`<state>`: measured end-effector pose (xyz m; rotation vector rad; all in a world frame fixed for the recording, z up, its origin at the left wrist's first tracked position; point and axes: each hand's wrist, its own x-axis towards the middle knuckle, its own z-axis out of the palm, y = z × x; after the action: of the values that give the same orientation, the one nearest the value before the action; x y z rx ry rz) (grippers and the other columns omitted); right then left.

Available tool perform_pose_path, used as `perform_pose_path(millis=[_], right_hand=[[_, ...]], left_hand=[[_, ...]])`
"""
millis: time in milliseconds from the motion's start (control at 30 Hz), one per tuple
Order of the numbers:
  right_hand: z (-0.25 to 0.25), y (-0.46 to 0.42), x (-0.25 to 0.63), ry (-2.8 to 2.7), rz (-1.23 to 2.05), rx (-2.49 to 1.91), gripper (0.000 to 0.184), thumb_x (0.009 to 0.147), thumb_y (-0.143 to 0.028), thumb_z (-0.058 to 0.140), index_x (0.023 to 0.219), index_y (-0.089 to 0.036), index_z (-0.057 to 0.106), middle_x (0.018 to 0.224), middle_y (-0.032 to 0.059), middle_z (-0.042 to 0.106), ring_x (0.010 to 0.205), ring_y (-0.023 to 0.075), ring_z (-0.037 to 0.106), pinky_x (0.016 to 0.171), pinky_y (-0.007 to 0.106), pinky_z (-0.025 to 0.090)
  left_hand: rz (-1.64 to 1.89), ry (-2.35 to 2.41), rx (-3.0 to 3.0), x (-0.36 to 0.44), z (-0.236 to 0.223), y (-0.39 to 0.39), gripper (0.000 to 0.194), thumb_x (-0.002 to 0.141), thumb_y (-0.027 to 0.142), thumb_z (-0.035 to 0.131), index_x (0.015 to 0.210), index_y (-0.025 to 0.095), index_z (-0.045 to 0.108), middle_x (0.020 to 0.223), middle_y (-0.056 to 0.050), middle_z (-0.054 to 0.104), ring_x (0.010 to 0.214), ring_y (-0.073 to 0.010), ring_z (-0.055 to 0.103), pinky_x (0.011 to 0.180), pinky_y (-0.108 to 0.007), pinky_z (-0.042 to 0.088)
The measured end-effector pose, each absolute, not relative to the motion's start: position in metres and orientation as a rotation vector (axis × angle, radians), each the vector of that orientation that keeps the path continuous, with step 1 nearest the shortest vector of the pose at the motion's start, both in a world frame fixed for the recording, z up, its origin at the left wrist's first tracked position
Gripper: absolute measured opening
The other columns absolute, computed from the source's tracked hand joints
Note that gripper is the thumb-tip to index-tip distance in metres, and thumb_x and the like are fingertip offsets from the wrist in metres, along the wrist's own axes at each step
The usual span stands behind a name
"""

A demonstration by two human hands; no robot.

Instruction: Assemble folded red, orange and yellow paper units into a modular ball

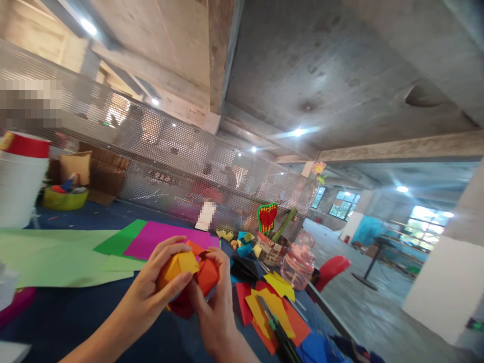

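Paper ball (207, 273), held two-handed.
Light, even pressure best spares the folds, I judge: left hand (155, 282) curled round the yellow side, thumb across its front; right hand (219, 305) closed on the red side. All above the table (75, 307); cutter (283, 337) and scraps (298, 323) to the right, purple sheet (159, 234) beyond.

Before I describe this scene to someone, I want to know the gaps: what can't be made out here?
All in the head view:
- Underside of the red-and-yellow folded-paper piece: hidden by the left hand and right hand.
- Near end of the black-and-green tool: cut off by the bottom edge.
- Left side of the red-banded white cylinder: cut off by the left edge.
- Writing, if any, on the white card: pixelated.
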<state>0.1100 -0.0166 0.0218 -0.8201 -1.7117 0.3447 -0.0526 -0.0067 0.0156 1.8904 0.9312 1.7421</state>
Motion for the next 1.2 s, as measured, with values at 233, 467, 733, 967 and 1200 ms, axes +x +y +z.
perform_pose_path(millis=[233,467,733,967,1200], right_hand=[[0.015,-0.016,0.111,-1.749,0.298,-0.83,0.044,0.091,-0.031,0.064,0.131,-0.029,0.044,0.136,0.0101,0.052,0.126,0.027,0.054,0.108,0.048,0.046],[0.014,-0.025,0.109,-1.785,0.236,-0.806,0.054,0.092,-0.023,0.06,0.139,-0.029,0.034,0.142,0.0119,0.045,0.134,0.0267,0.048,0.113,0.048,0.043],[0.017,-0.035,0.111,-1.821,0.36,-0.795,0.054,0.094,-0.021,0.058,0.142,-0.026,0.037,0.155,0.0153,0.034,0.144,0.0312,0.039,0.114,0.049,0.043],[0.013,-0.037,0.114,-1.776,0.308,-0.823,0.048,0.096,-0.019,0.054,0.141,-0.028,0.04,0.155,0.0148,0.036,0.147,0.0331,0.034,0.115,0.056,0.039],[0.01,-0.027,0.107,-1.663,0.072,-0.815,0.045,0.093,-0.025,0.062,0.135,-0.027,0.043,0.146,0.0159,0.045,0.139,0.0326,0.045,0.109,0.055,0.045]], left_hand=[[1.7,0.943,1.949,-0.051,0.01,-0.006,0.031,0.095,0.041,0.054,0.126,0.039,0.053,0.141,-0.006,0.05,0.133,-0.0298,0.05,0.112,-0.059,0.039],[1.68,0.946,2.006,-0.051,0.005,-0.006,0.035,0.097,0.038,0.053,0.131,0.04,0.053,0.145,-0.005,0.05,0.138,-0.028,0.047,0.114,-0.051,0.04],[1.738,0.945,1.932,-0.05,0.018,-0.021,0.031,0.093,0.04,0.057,0.124,0.039,0.061,0.143,-0.002,0.054,0.135,-0.0285,0.05,0.114,-0.048,0.04],[1.804,0.891,1.742,-0.049,0.024,-0.026,0.032,0.098,0.043,0.047,0.128,0.038,0.06,0.15,-0.003,0.048,0.145,-0.0277,0.038,0.121,-0.052,0.028],[1.689,0.892,1.435,-0.054,0.014,-0.008,0.054,0.089,0.053,0.061,0.135,0.03,0.043,0.144,-0.011,0.05,0.134,-0.0312,0.052,0.099,-0.047,0.057]])
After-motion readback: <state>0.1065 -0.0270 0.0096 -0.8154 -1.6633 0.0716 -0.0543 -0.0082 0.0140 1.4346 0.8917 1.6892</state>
